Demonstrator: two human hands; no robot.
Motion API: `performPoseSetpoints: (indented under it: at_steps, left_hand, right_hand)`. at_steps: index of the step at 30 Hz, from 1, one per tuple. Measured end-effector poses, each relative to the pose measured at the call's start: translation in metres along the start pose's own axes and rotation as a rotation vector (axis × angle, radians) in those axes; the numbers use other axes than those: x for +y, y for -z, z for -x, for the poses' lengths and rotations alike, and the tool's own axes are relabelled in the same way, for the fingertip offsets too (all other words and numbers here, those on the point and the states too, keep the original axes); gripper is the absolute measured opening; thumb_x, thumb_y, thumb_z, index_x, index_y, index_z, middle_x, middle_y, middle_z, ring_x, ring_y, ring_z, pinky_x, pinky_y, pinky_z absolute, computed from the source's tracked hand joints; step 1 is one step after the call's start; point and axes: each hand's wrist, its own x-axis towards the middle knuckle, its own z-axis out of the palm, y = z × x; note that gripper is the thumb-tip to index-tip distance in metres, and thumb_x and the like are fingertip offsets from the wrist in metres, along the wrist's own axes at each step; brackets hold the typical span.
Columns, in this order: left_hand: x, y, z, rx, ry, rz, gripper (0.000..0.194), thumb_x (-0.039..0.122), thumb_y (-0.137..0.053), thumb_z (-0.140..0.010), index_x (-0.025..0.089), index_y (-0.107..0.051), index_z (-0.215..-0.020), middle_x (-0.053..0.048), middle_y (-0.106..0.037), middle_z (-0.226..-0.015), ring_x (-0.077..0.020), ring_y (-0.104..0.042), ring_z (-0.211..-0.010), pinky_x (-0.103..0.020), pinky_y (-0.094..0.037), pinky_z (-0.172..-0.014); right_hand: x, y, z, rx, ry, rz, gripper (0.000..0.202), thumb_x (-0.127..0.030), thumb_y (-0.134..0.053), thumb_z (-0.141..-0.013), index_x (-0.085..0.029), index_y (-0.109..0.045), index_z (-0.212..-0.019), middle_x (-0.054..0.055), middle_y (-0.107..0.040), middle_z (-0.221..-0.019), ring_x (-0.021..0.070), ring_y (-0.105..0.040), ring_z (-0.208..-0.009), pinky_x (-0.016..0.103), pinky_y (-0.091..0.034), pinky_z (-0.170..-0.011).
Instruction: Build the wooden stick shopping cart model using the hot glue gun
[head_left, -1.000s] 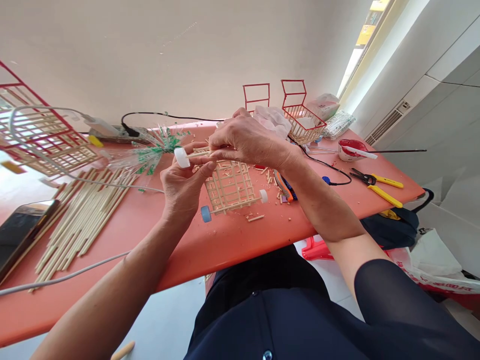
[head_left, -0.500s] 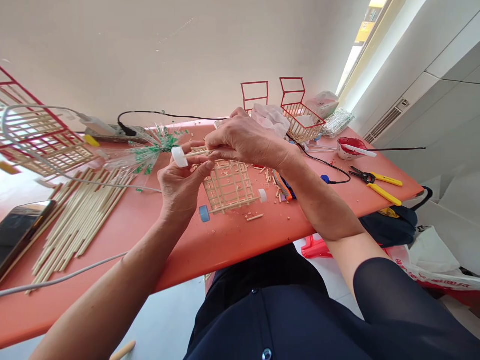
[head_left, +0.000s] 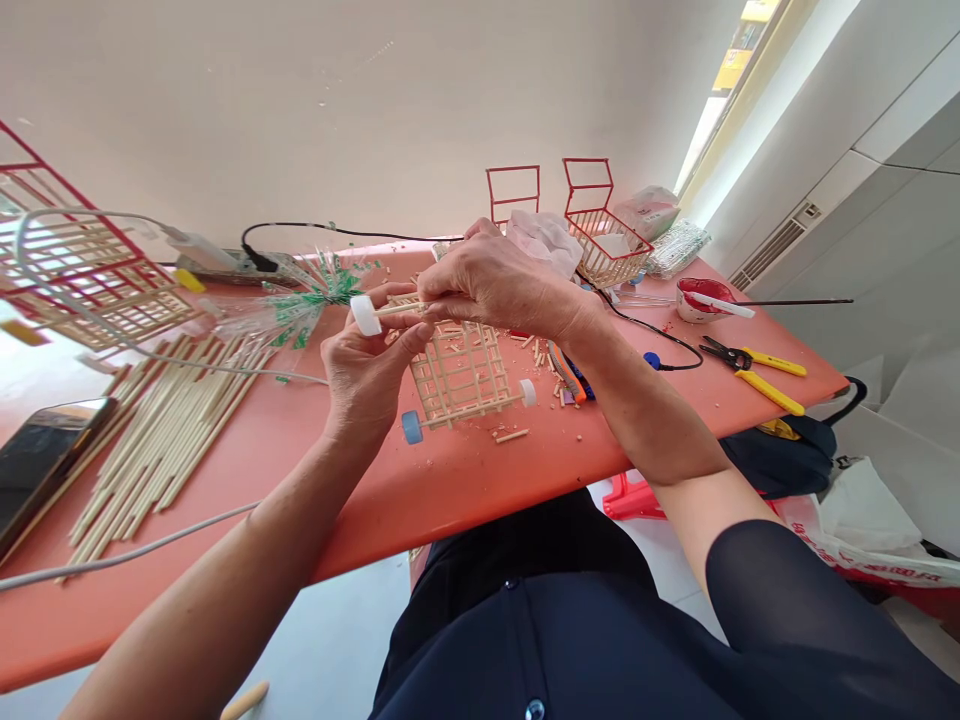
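My left hand point(head_left: 367, 370) is closed on a thin wooden stick point(head_left: 397, 309) with a white bottle cap point(head_left: 365, 315) at its left end. The fingers of my right hand point(head_left: 499, 285) pinch near the stick's other end, partly hiding it. Just below my hands lies a wooden lattice frame point(head_left: 465, 375) on the orange table point(head_left: 450, 500). A blue cap point(head_left: 412, 427) sits at its lower left corner and a white cap point(head_left: 528, 393) at its lower right.
Wooden sticks point(head_left: 165, 440) and a phone point(head_left: 45, 450) lie left. A red-edged cart point(head_left: 90, 260) stands far left; a smaller one point(head_left: 611, 250) stands behind. Yellow-handled pliers point(head_left: 750, 370) and a red paint cup point(head_left: 701, 300) are right; offcuts and orange-handled cutters point(head_left: 568, 372) lie mid-table.
The whole view has shifted slightly, so things appear a little further right. Both hands keep nearly the same pose around the capped stick.
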Motion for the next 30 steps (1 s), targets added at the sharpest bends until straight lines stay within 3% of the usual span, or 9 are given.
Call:
performPoseSetpoints:
  at_steps: [7, 12, 20, 25, 30]
  left_hand:
    - [0.002, 0.000, 0.001, 0.000, 0.004, -0.001, 0.019, 0.042, -0.098, -0.080, 0.028, -0.085, -0.084, -0.007, -0.078, -0.118, -0.0294, -0.073, -0.119, -0.040, -0.064, -0.090]
    - [0.003, 0.000, 0.001, 0.000, 0.019, -0.037, 0.022, 0.045, -0.098, -0.081, 0.028, -0.084, -0.084, -0.008, -0.078, -0.118, -0.0315, -0.073, -0.122, -0.040, -0.065, -0.087]
    - [0.004, -0.001, 0.002, -0.005, -0.003, -0.014, 0.020, 0.043, -0.099, -0.081, 0.029, -0.086, -0.084, -0.007, -0.077, -0.116, -0.0293, -0.073, -0.119, -0.040, -0.064, -0.091]
    - [0.005, -0.001, 0.002, 0.002, -0.002, -0.013, 0.020, 0.043, -0.099, -0.080, 0.028, -0.085, -0.083, -0.007, -0.077, -0.115, -0.0297, -0.073, -0.119, -0.040, -0.064, -0.090]
    - [0.006, -0.002, 0.002, 0.008, 0.009, -0.049, 0.023, 0.046, -0.098, -0.081, 0.028, -0.084, -0.083, -0.007, -0.078, -0.117, -0.0310, -0.073, -0.121, -0.041, -0.065, -0.088]
  right_hand:
    - [0.011, -0.011, -0.005, 0.098, 0.033, -0.030, 0.058, -0.049, -0.042, -0.111, -0.018, -0.065, -0.067, -0.009, -0.053, -0.059, 0.0094, -0.053, -0.078, 0.043, -0.038, -0.104]
    - [0.009, -0.010, -0.005, 0.081, 0.009, -0.022, 0.047, -0.046, -0.054, -0.108, -0.020, -0.066, -0.071, -0.008, -0.052, -0.059, 0.0121, -0.055, -0.080, 0.043, -0.039, -0.105]
    - [0.000, -0.002, -0.001, 0.024, 0.002, -0.001, 0.041, -0.038, -0.054, -0.111, -0.018, -0.065, -0.077, -0.009, -0.052, -0.064, 0.0110, -0.050, -0.079, 0.043, -0.037, -0.105]
    - [0.003, -0.006, -0.003, 0.049, 0.010, -0.009, 0.050, -0.044, -0.049, -0.112, -0.019, -0.065, -0.072, -0.009, -0.053, -0.061, 0.0111, -0.054, -0.082, 0.041, -0.036, -0.104]
    - [-0.006, 0.002, -0.001, -0.015, -0.059, 0.017, 0.038, -0.038, -0.058, -0.110, -0.022, -0.062, -0.076, -0.007, -0.057, -0.065, 0.0143, -0.056, -0.084, 0.040, -0.036, -0.108]
